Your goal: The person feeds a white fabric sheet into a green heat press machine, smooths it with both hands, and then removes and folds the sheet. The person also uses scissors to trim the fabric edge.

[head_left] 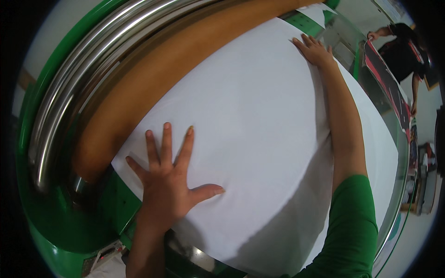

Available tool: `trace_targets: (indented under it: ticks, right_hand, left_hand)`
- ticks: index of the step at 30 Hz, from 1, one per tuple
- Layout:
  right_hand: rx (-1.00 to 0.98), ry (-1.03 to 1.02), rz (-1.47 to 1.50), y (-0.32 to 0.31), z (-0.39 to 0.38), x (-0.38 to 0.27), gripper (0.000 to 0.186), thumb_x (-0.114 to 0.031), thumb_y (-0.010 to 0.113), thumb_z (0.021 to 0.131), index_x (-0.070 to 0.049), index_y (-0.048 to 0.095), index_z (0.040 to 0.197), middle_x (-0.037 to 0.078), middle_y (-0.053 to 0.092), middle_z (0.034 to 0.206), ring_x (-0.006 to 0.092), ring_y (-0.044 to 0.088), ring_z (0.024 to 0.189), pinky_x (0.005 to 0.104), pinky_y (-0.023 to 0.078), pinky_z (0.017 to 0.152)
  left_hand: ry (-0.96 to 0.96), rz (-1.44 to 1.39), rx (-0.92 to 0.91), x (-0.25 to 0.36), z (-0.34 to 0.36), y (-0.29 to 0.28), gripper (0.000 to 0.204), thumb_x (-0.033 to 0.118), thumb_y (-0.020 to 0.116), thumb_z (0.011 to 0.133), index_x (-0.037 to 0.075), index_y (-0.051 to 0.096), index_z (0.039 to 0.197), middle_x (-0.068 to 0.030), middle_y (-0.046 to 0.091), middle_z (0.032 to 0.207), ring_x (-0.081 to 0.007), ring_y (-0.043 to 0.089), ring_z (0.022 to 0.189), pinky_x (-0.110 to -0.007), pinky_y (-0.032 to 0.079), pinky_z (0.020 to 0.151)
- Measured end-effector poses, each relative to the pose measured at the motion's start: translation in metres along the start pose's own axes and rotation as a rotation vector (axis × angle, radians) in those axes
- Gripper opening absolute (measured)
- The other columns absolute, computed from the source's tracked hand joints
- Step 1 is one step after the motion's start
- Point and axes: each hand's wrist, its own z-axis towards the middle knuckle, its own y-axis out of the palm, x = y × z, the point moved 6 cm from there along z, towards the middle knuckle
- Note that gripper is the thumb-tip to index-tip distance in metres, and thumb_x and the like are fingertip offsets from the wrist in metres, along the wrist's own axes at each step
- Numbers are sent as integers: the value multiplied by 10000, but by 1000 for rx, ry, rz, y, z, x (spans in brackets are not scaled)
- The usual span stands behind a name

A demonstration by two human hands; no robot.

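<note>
A large white sheet (pixel 250 106), cloth or paper, lies spread over the bed of a green machine. My left hand (pixel 169 183) presses on its near left part, fingers stretched wide and nothing held. Farther off, at the sheet's far right edge, my right hand (pixel 317 50) rests flat with its fingers apart, the arm reaching across the sheet. A long brown roller (pixel 171 74) runs along the sheet's left and far edge, and the sheet's border meets it.
Shiny metal rollers (pixel 69 88) sit beyond the brown one, inside the green frame (pixel 34 106). At the far right a person (pixel 403 51) in dark clothes holds a black and red printed panel (pixel 387 76). Stacked items (pixel 424 173) stand at the right.
</note>
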Motion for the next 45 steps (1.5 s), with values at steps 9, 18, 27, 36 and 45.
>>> trace_targets:
  ticks: [9, 18, 27, 36, 45]
  right_hand:
    - [-12, 25, 273, 9, -20, 49, 931, -858, 371, 952, -258, 390, 1664, 220, 283, 1731, 440, 214, 1613, 639, 170, 1277]
    - [-62, 71, 177, 8, -47, 100, 929, -861, 271, 970, -252, 392, 1661, 84, 255, 1768, 363, 199, 1632, 611, 96, 1300]
    - [168, -408, 460, 1, -45, 62, 696, -563, 444, 1087, -148, 405, 1644, 202, 333, 1714, 388, 339, 1571, 407, 268, 1291]
    - [48, -169, 129, 23, -41, 65, 869, -782, 293, 1022, -194, 405, 1652, 140, 329, 1731, 358, 284, 1602, 483, 210, 1308]
    - [108, -83, 158, 0, -66, 43, 981, -888, 387, 927, -198, 453, 1621, 153, 373, 1703, 377, 276, 1601, 513, 198, 1298]
  left_hand:
    - [21, -77, -84, 11, -10, 5, 1404, 802, 836, 609, 195, 222, 1716, -270, 21, 1768, -571, -117, 1591, -910, -16, 1077]
    - [51, -51, -96, 4, -10, 3, 1383, 849, 801, 570, 172, 337, 1683, -297, 149, 1742, -629, 12, 1572, -948, 47, 1025]
    - [1, 26, -155, 13, -5, 1, 1483, 781, 871, 497, 156, 273, 1701, -268, 87, 1766, -585, 19, 1595, -915, 47, 1079]
    - [-21, 165, -114, 1, -4, 14, 1593, 1039, 537, 415, 199, 187, 1724, -209, 74, 1787, -497, 9, 1630, -880, 41, 1123]
    - [-39, 136, -214, -14, -5, 19, 1658, 1092, 474, 408, 148, 130, 1726, -204, 44, 1791, -493, -26, 1631, -872, 29, 1130]
